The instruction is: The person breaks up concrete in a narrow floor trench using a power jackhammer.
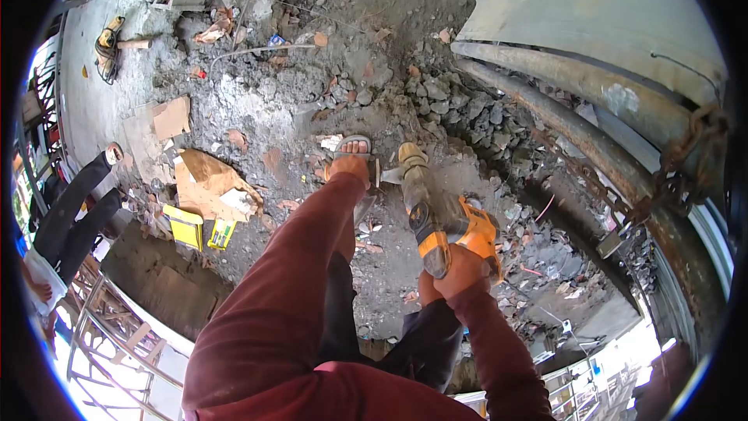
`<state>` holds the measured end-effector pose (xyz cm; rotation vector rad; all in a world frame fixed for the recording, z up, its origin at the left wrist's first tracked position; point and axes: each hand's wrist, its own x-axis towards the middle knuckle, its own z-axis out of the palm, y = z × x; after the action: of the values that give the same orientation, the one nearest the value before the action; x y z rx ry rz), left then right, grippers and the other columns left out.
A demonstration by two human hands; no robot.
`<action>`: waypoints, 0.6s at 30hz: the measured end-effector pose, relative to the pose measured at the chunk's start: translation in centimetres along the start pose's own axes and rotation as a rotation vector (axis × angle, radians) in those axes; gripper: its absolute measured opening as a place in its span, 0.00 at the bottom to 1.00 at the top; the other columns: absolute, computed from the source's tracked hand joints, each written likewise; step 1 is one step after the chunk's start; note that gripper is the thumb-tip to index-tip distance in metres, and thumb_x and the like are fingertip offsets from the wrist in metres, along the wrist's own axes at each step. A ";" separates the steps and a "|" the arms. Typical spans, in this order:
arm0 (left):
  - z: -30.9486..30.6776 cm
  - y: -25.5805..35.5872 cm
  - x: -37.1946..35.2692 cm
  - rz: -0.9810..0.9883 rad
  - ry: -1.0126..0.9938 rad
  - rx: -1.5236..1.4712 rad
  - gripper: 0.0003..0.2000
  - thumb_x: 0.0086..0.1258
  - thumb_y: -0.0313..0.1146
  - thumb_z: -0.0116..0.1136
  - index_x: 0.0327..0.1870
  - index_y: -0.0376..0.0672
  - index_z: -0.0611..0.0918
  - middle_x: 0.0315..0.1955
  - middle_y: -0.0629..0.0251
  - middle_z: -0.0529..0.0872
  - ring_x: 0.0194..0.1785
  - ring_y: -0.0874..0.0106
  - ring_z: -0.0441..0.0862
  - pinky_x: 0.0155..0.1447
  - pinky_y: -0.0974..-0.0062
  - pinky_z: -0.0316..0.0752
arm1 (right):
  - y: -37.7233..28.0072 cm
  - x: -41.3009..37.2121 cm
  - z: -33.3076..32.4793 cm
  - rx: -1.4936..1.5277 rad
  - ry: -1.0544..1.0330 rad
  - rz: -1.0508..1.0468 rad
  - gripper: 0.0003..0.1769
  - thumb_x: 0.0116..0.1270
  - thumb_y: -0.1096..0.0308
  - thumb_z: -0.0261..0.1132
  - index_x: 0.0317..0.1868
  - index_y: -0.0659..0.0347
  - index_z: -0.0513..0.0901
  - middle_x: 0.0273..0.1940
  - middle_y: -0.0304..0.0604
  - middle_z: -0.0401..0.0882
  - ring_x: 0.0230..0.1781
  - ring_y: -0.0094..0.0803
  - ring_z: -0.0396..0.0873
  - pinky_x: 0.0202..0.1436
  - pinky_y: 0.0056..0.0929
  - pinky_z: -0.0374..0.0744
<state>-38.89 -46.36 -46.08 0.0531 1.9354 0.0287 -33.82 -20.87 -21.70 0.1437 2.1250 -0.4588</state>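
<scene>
My right hand [461,271] is wrapped round the rear handle of a dusty yellow-and-black power hammer [425,206]. The tool's nose points away from me, over the broken ground. My left arm, in a maroon sleeve, reaches down and forward to the left of the tool. At its end my left hand [348,167] shows just in front of my sandalled foot [354,145]. Its fingers are mostly hidden, and I cannot make out whether it holds anything. A pale side piece of the tool [391,175] lies between that hand and the nose.
Broken concrete rubble [467,105] lies ahead and right, beside rusty pipes [569,121] and a heavy chain [678,152]. Cardboard [206,187] and a yellow case [184,228] lie left. Another yellow power tool [107,45] rests farther off. A person's dark-trousered legs [74,218] are at the left.
</scene>
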 end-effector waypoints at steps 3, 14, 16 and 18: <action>-2.2 0.3 -0.1 -0.053 -0.195 -0.044 0.30 0.69 0.41 0.58 0.74 0.46 0.69 0.73 0.54 0.69 0.76 0.61 0.66 0.78 0.66 0.61 | -0.1 0.5 -0.7 -0.013 -0.017 -0.012 0.15 0.51 0.62 0.71 0.39 0.58 0.82 0.37 0.48 0.87 0.40 0.53 0.86 0.47 0.49 0.84; 2.7 -0.3 4.9 0.083 0.094 0.108 0.39 0.67 0.40 0.59 0.81 0.44 0.62 0.79 0.56 0.66 0.81 0.62 0.65 0.81 0.67 0.62 | 0.8 2.5 -3.4 0.018 0.002 0.012 0.17 0.50 0.60 0.74 0.38 0.58 0.83 0.36 0.48 0.87 0.40 0.52 0.87 0.46 0.49 0.83; 3.2 -0.3 5.5 0.062 0.127 0.079 0.35 0.67 0.41 0.59 0.77 0.42 0.67 0.77 0.57 0.70 0.79 0.64 0.68 0.81 0.67 0.64 | 0.8 2.7 -3.4 0.029 -0.019 0.013 0.16 0.50 0.62 0.74 0.38 0.58 0.83 0.36 0.49 0.87 0.41 0.52 0.87 0.46 0.49 0.83; 0.1 0.1 4.1 0.051 0.030 0.058 0.34 0.68 0.41 0.59 0.76 0.42 0.68 0.77 0.58 0.70 0.79 0.66 0.68 0.81 0.68 0.64 | 0.8 2.8 -3.3 0.042 -0.021 0.025 0.16 0.50 0.62 0.73 0.38 0.58 0.83 0.37 0.49 0.88 0.41 0.52 0.87 0.46 0.50 0.83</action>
<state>-40.25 -46.06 -49.93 0.1413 1.9649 0.0075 -37.73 -19.10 -22.59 0.1885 2.0914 -0.4877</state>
